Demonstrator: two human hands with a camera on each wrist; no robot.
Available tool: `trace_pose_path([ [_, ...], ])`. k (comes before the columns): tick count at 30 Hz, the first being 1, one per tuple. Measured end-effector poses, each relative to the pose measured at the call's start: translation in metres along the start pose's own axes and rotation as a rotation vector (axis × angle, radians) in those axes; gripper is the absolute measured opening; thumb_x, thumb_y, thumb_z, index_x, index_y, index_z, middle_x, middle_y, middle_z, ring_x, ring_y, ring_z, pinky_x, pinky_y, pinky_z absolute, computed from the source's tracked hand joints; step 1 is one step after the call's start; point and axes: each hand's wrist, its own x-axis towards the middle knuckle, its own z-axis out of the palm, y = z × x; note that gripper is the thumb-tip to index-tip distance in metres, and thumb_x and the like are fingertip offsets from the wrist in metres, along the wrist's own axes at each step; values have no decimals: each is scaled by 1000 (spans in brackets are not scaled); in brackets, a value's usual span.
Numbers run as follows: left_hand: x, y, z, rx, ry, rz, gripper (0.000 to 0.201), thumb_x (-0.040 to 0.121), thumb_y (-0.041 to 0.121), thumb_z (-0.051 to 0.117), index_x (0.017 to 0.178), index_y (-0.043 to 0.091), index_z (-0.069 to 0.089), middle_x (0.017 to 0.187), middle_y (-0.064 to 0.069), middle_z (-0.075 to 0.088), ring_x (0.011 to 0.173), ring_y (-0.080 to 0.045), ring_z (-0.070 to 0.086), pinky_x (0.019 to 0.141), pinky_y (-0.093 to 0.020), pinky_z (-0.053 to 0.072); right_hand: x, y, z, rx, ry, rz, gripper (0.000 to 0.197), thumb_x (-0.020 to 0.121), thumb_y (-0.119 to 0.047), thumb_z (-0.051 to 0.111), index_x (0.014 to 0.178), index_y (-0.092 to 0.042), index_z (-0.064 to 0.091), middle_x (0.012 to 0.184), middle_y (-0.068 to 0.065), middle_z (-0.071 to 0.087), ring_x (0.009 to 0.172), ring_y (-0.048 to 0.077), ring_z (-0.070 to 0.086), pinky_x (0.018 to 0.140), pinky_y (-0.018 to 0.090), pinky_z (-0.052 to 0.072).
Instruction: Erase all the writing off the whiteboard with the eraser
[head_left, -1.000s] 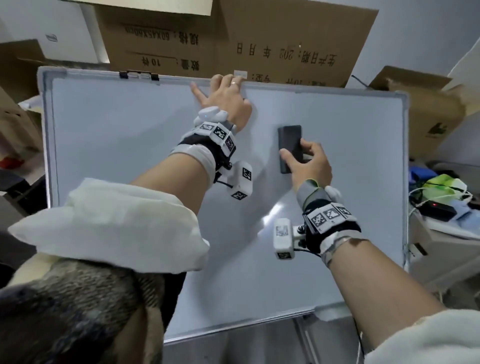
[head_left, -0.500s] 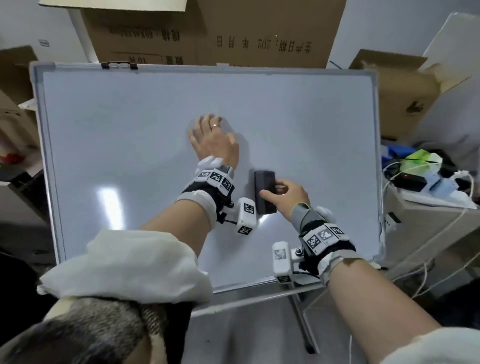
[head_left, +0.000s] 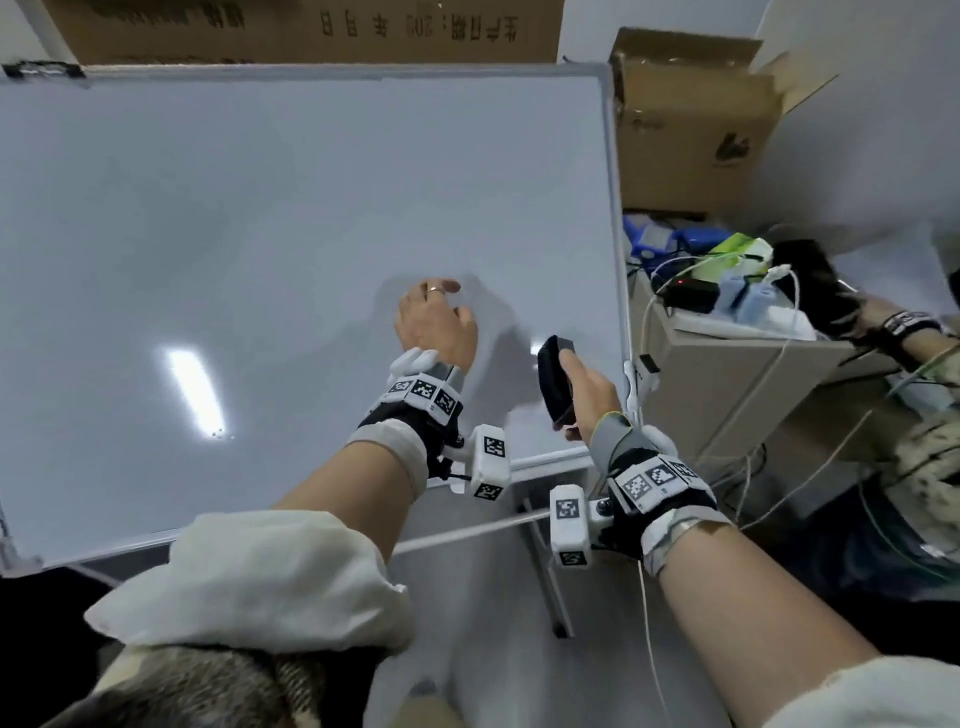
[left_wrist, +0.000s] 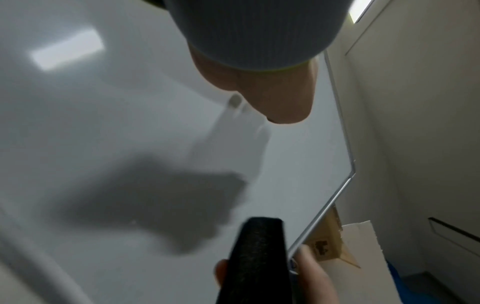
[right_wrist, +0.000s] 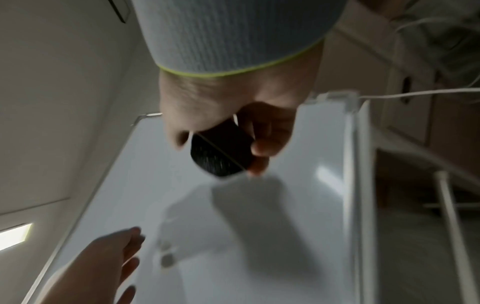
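Holding: right hand (head_left: 587, 400) grips the black eraser (head_left: 555, 382), thumb on one long side, fingers curled round the other; felt face shows in the right wrist view (right_wrist: 221, 152).
Eraser spot: in front of the whiteboard (head_left: 260, 234) near its lower right corner; apart from the surface in the wrist views, with its shadow cast on the board.
Eraser change: half a second ago it was flat against the board lower middle; a second ago it was higher, right of centre. Now lifted off and tilted.
Left hand: (head_left: 436, 325) fingers loosely bent, holding nothing, ring on one finger; close to the board at mid height, contact cannot be told. In the right wrist view (right_wrist: 109, 259) its fingers look relaxed and spread.
Left hand change: a second ago it lay flat at the top edge, then flat mid-board; fingers now more bent.
Board: no writing visible, only glare and hand shadows; the view has swung right, so the board's left edge is cut off.
Right side: open cardboard box (head_left: 691, 124) beside the board; a table (head_left: 737, 358) with cables and small devices below it.
Another person's hand: (head_left: 857, 312) at the far right, blurred.
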Motion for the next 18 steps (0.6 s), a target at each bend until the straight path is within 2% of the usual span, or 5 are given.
trace_pose_path([
  [5,-22,11,18,-150,-210,-61,24,86,27,49,100,30,67,85,9,68,86,-18,64,73,-26,46,9,21,-21,-79,-249,215,44,82,-36,66,104,2,65,70,15,62,52,25,59,43,24,41],
  [8,-35,3,32,-169,-398,-59,27,79,33,49,90,28,73,79,7,72,79,-21,67,74,-31,55,20,30,-16,-139,-228,291,37,82,-42,69,95,-8,61,68,11,56,45,22,52,39,21,37],
  [12,-43,-14,32,-197,-418,-110,26,79,35,50,87,27,73,76,5,72,76,-20,67,71,-32,56,27,35,-13,-183,-145,418,50,81,-50,72,99,-5,59,67,11,55,36,17,48,35,17,39],
  [15,-46,-32,30,-176,-436,-175,27,77,35,49,85,24,72,75,3,72,74,-22,68,70,-33,56,32,41,-4,-238,-125,459,64,81,-53,73,116,-3,52,80,15,61,29,14,48,33,17,41],
  [18,-55,-47,29,-157,-435,-239,25,77,32,50,89,24,71,81,2,73,80,-24,69,73,-33,56,37,48,2,-318,-102,419,79,78,-52,76,130,0,46,103,18,66,42,22,61,33,22,45],
])
